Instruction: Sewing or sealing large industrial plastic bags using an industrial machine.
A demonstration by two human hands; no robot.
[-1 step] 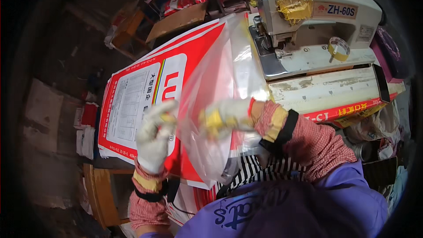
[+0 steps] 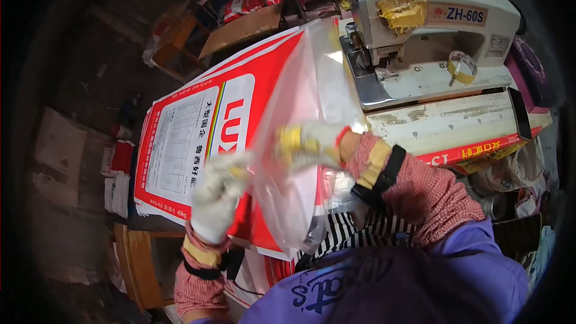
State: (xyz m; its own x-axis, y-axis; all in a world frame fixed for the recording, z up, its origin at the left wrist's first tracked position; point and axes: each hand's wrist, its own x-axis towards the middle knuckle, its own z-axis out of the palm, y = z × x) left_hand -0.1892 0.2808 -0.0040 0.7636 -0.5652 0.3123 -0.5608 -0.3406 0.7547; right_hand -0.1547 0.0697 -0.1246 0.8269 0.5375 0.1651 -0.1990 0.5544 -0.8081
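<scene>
My left hand (image 2: 217, 199), in a white work glove, is closed at the near edge of a clear plastic bag (image 2: 291, 204), thumb and fingers seeming to pinch it. My right hand (image 2: 309, 146), gloved with yellow tape round its fingers, is curled over the same film from the right; motion blurs its fingertips. Beneath lies a stack of red and white printed sacks (image 2: 180, 138), the clear bag covering its right part. Checked sleeves with black bands cover both forearms.
A pale sewing machine (image 2: 432, 36) stands at the upper right, with a roll of tape (image 2: 462, 67) on it. Wooden stools (image 2: 243, 30) stand behind the stack. A wooden cabinet (image 2: 141, 264) is at the lower left, and a purple box (image 2: 528, 78) at the far right.
My left hand has shifted a little right and toward me. The right fingers have risen slightly away from me. The clear film between them has moved a little.
</scene>
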